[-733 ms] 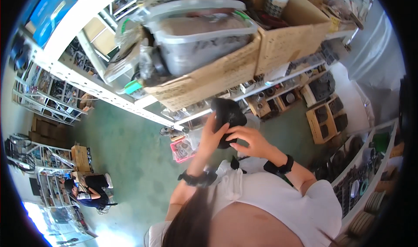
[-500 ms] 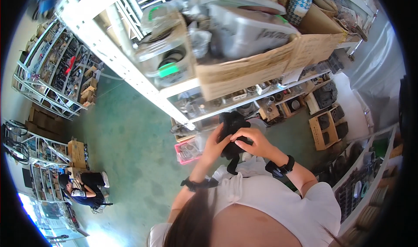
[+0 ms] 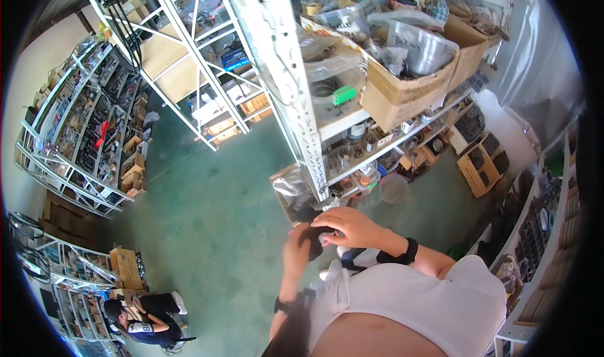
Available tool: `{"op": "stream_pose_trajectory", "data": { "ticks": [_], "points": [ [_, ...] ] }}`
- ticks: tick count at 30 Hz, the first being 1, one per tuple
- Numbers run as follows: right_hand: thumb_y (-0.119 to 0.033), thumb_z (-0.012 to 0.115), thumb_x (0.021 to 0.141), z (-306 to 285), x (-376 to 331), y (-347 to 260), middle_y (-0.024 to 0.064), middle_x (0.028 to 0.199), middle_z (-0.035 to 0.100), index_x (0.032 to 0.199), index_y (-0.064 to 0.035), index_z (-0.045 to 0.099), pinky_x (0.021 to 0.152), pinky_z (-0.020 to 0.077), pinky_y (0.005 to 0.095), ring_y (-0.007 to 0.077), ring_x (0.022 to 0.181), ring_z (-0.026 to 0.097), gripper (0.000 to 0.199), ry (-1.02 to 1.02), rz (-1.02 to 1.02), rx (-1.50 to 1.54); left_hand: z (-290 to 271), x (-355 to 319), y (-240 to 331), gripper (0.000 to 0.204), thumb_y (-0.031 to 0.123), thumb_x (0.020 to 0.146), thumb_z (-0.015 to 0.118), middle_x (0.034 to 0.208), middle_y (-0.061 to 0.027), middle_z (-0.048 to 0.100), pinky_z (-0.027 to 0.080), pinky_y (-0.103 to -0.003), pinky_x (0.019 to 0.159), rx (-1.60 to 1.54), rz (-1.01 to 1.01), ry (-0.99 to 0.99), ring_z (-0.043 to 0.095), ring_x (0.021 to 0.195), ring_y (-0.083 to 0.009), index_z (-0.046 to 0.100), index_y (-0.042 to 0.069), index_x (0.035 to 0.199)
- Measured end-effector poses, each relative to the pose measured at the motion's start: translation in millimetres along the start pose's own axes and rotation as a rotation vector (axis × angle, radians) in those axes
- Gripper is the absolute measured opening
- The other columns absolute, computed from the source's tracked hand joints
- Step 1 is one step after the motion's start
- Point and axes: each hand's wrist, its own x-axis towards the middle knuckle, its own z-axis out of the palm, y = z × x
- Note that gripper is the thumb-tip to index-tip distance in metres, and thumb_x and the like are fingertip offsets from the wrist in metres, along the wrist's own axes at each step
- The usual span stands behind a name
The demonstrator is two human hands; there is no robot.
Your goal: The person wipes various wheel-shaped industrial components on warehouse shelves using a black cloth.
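My left hand and my right hand are close together in front of my body. Between them is a soft-looking black item, mostly covered by my fingers; its kind does not show. The left fingers close around its near left side, blurred by motion. My right hand curls over its top and right side. By the right fingertips a small pinkish, shiny bit shows, too small to name. A black band circles each wrist.
A white metal shelf post rises just beyond my hands. Its shelves hold a cardboard box of bagged parts and several bins. A carton stands at its foot. A person sits at the lower left. More racks line the left.
My view has turned left, so the shelf and its cardboard box sit farther right. Both hands have come lower and leftward in the picture, still holding the black item, which now shows less.
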Motion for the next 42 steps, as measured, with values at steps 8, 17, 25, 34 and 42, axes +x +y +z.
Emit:
{"op": "stream_pose_trajectory", "data": {
  "ticks": [8, 17, 25, 34, 42],
  "points": [
    [-0.022, 0.063, 0.071, 38.5, 29.0, 28.0, 0.0099, 0.094, 0.057, 0.112, -0.0105, 0.049, 0.069, 0.0463, 0.0357, 0.0271, 0.085, 0.056, 0.045, -0.474, 0.256, -0.29, -45.3, -37.5, -0.8, 0.033, -0.004, 0.069, 0.045, 0.107, -0.0047, 0.057, 0.047, -0.034, 0.074, 0.459, 0.051, 0.051, 0.056, 0.089, -0.0283, 0.06, 0.01, 0.095],
    [-0.032, 0.057, 0.079, 77.6, 43.6, 41.9, 0.0142, 0.098, 0.06, 0.112, -0.0104, 0.051, 0.068, 0.0469, 0.034, 0.0242, 0.081, 0.06, 0.04, 0.0, 0.564, 0.012, -137.7, -46.8, -65.4, 0.03, -0.001, 0.07, 0.045, 0.102, -0.0027, 0.06, 0.047, -0.034, 0.071, 0.533, 0.064, 0.062, 0.058, 0.085, -0.0265, 0.064, 0.015, 0.086],
    [-0.027, 0.062, 0.068, 190.2, 49.1, 43.2, 0.0095, 0.101, 0.054, 0.104, -0.009, 0.052, 0.086, 0.0318, 0.0527, 0.0291, 0.105, 0.044, 0.041, -0.359, 0.649, -0.536, -241.2, -79.7, -84.8, 0.025, 0.001, 0.071, 0.048, 0.104, -0.0014, 0.058, 0.048, -0.033, 0.068, 0.421, 0.054, 0.125, 0.058, 0.086, -0.0258, 0.062, 0.015, 0.086],
    [-0.017, 0.064, 0.065, 151.7, 148.3, 5.9, 0.0082, 0.108, 0.05, 0.094, -0.01, 0.058, 0.102, 0.0155, 0.0538, 0.0305, 0.116, 0.035, 0.031, 0.102, 0.246, -0.957, -297.4, -82.4, -126.2, 0.024, 0.0, 0.071, 0.049, 0.101, -0.0003, 0.059, 0.048, -0.033, 0.064, 0.543, 0.093, 0.042, 0.059, 0.077, -0.0255, 0.062, 0.015, 0.084],
    [-0.016, 0.063, 0.069, 139.0, 261.7, -58.7, 0.0049, 0.113, 0.048, 0.098, -0.0102, 0.058, 0.103, 0.0118, 0.0532, 0.0262, 0.123, 0.028, 0.03, 0.219, 0.103, -0.879, -334.1, -41.7, -116.0, 0.031, -0.005, 0.069, 0.045, 0.106, -0.0032, 0.058, 0.048, -0.032, 0.065, 0.484, 0.069, -0.024, 0.059, 0.082, -0.0257, 0.061, 0.015, 0.087]
  ]
}}
